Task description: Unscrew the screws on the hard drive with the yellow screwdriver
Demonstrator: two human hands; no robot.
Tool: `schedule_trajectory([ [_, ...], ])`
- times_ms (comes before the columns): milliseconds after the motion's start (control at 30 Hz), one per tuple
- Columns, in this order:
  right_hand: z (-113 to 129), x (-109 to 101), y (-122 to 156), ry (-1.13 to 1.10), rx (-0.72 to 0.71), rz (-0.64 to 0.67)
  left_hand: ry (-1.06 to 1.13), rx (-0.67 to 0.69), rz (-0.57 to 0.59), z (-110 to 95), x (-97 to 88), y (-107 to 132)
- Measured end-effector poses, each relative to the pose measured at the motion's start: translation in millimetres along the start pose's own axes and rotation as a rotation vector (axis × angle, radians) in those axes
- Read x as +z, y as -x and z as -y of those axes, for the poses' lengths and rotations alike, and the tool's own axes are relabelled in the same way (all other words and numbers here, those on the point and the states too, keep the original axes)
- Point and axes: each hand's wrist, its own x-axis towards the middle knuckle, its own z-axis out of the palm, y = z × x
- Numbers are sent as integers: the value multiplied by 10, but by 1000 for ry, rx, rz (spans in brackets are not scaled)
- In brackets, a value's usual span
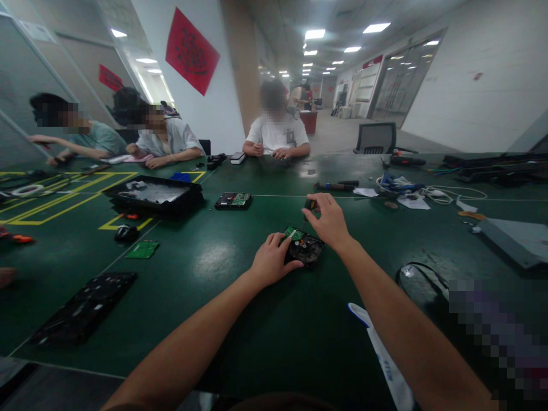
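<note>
I read this as an office doubling as an electronics workshop. On the far right I see glass doors (400,80) and a pale wall (488,91), with ceiling lights (315,34) trailing off down the room and a mesh-backed chair (375,136) beyond the counter (180,285). That green-topped counter carries a circuit board (143,249) at left and cables (396,185) at right; I have a screwdriver (310,204) in the right hand (331,220), and people (277,134) sit along the far side.
</note>
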Motion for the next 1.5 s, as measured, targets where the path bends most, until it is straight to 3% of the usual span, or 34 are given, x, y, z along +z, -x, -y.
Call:
schedule_trajectory([
  [200, 0, 23, 4, -37, 18, -23, -5, 3, -7, -3, 2, 3],
  [433, 9, 11, 15, -4, -22, 37, 1, 1, -14, 5, 20, 4],
  [633, -24, 28, 14, -26, 17, -9, -5, 4, -10, 3, 17, 1],
  [800, 0, 8, 11, -3, -44, 5, -11, -3, -7, -8, 7, -1],
  [1000, -24, 24, 12, -30, 28, -45, -3, 1, -2, -6, -2, 1],
  [1267, 7, 9, 9, -25, -7, -18, 12, 2, -8, 3, -8, 2],
  [1500, -43, 60, 31, -47, 87, -59, 11, 6, 1, 2, -11, -4],
])
